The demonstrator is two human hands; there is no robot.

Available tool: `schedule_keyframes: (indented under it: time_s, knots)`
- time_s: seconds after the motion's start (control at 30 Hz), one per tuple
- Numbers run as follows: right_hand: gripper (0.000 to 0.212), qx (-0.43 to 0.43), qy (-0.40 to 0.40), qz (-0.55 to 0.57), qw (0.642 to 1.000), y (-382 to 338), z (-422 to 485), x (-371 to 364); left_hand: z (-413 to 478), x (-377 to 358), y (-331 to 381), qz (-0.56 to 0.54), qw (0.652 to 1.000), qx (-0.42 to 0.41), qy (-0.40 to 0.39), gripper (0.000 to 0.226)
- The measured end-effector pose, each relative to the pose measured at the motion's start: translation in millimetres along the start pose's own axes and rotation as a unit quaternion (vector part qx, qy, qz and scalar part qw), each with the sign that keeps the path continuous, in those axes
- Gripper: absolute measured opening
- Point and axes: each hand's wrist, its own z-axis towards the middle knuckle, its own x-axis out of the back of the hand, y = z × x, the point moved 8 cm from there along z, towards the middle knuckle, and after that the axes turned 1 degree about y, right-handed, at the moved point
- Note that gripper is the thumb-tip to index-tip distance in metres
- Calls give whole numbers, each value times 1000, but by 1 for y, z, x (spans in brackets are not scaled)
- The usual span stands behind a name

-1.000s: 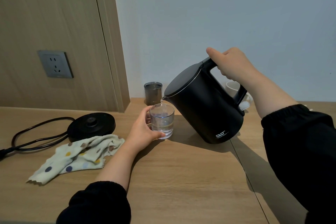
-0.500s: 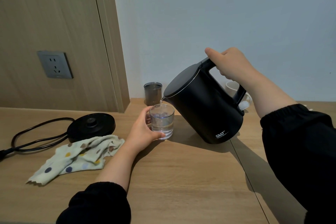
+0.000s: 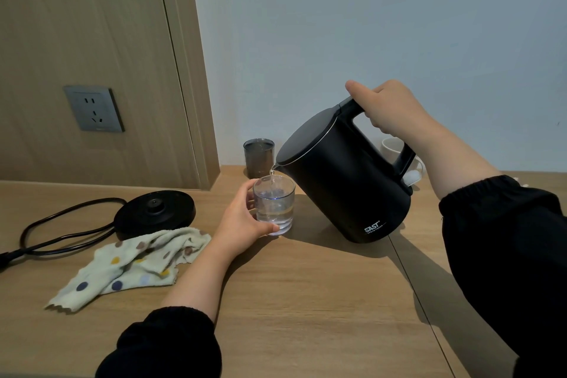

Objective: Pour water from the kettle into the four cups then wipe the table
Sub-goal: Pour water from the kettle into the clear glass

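Observation:
My right hand (image 3: 391, 109) grips the handle of the black kettle (image 3: 340, 178), which is tilted left with its spout over a clear glass (image 3: 274, 209). A thin stream of water falls into the glass, which is partly full. My left hand (image 3: 242, 221) holds the glass from the left as it stands on the wooden table (image 3: 306, 301). A dark smoky glass (image 3: 258, 156) stands behind it by the wall. A white mug (image 3: 391, 147) shows partly behind the kettle's handle. A dotted cloth (image 3: 132, 267) lies crumpled at the left.
The kettle's black base (image 3: 155, 212) sits at the left, its cord (image 3: 61, 230) looping toward the table's left edge. A grey wall socket (image 3: 93, 109) is on the wooden panel above. A seam (image 3: 414, 291) runs through the tabletop at the right.
The kettle has tipped very slightly further and the water in the glass has risen a little. Both hands keep their hold in place.

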Motion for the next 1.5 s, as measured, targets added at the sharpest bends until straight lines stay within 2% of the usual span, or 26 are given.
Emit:
schedule_keyframes:
  time_s: [1.5]
  knots:
    - [53, -2, 7, -13, 1000, -2, 0, 0, 0, 0, 0, 3, 1000, -3, -2, 92]
